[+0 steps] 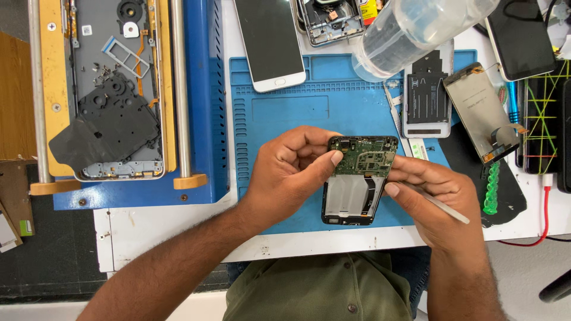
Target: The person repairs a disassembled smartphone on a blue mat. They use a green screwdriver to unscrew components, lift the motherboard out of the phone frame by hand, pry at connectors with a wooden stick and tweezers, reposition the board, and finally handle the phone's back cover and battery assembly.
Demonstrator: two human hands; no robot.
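Green circuit board (364,156) showing in the top part of an opened phone (355,190), with a pale metal plate below it and a black strip running down the right side. Phone held up over the blue mat (285,113), near the front edge of the white table (178,229).

Left hand (285,178) wrapped round the left side of the phone, thumb tip pressed on the left edge of the board. Gripping the phone firmly.

Right hand (437,205) at the right side of the phone, fingers touching its right edge. A thin white stick tool (437,203) lying across that hand, pinched under the fingers, its far end poking out to the right. Hard to see where its tip is.

On the mat, farther back: a white phone (270,41) lying face up, and beside it another opened phone frame (330,21). A clear plastic bottle (410,32) tipped on its side at the top. A grey back cover (425,95) and a loose screen part (482,110) to the right, close together. A green bumpy tool handle (491,190) near the right hand. A red cable (544,208) at the far right.

On the left, a blue and yellow machine (196,101) holding a grey tray with a black sheet on it.
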